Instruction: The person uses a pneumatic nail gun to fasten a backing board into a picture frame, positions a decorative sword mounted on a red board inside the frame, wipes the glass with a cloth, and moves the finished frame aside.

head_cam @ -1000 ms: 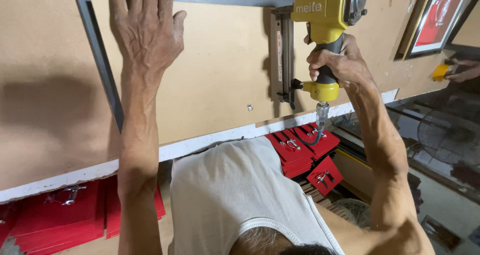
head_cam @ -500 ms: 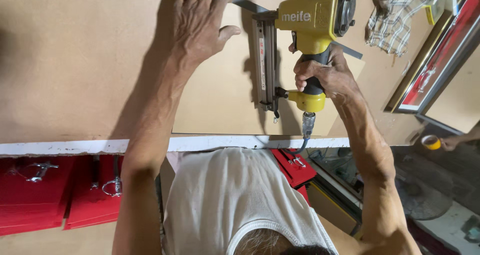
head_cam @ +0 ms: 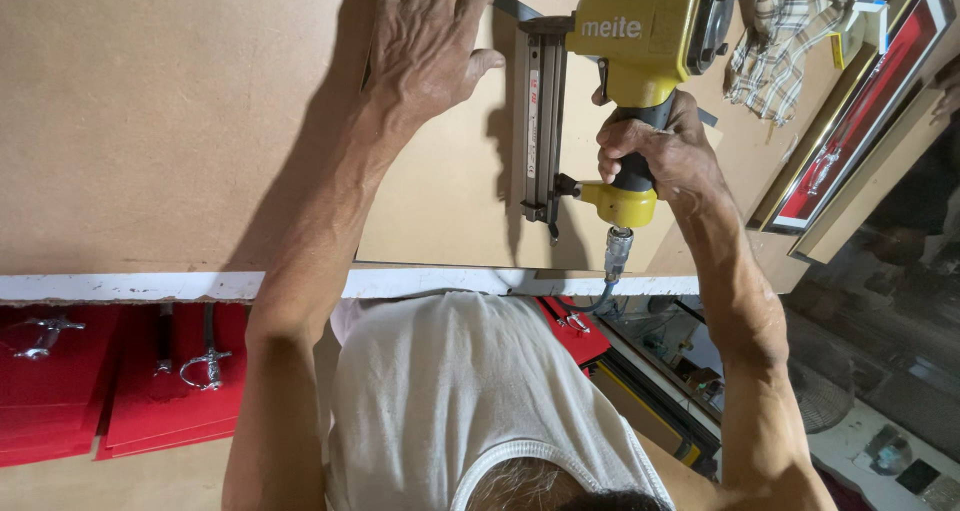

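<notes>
Two bare hands work over a brown fibreboard backing panel (head_cam: 440, 211) that lies flat on a larger brown worktable (head_cam: 150, 121). The left hand (head_cam: 425, 46) rests palm down on the panel near its far edge, fingers spread and extended, gripping nothing; its fingertips run out of the top of the frame. A thin dark metal strip (head_cam: 510, 6) shows just beside this hand's thumb side, partly hidden beneath it.

The right hand (head_cam: 655, 156) is wrapped fully closed around the dark handle of a yellow pneumatic nail gun (head_cam: 640, 41). The gun stands over the panel, to the right of the left hand, with its long grey magazine (head_cam: 540, 121) running along the panel surface toward the person. Whether the nose touches the panel cannot be told. An air hose fitting (head_cam: 617, 253) hangs from the base of the handle and passes below the white front edge of the table (head_cam: 120, 286).

Red flat boxes with metal clasps (head_cam: 170, 371) lie under the table edge at the left. A checked cloth (head_cam: 780, 41) lies on the table at the upper right, near framed red pieces (head_cam: 850, 141) leaning at the right side
</notes>
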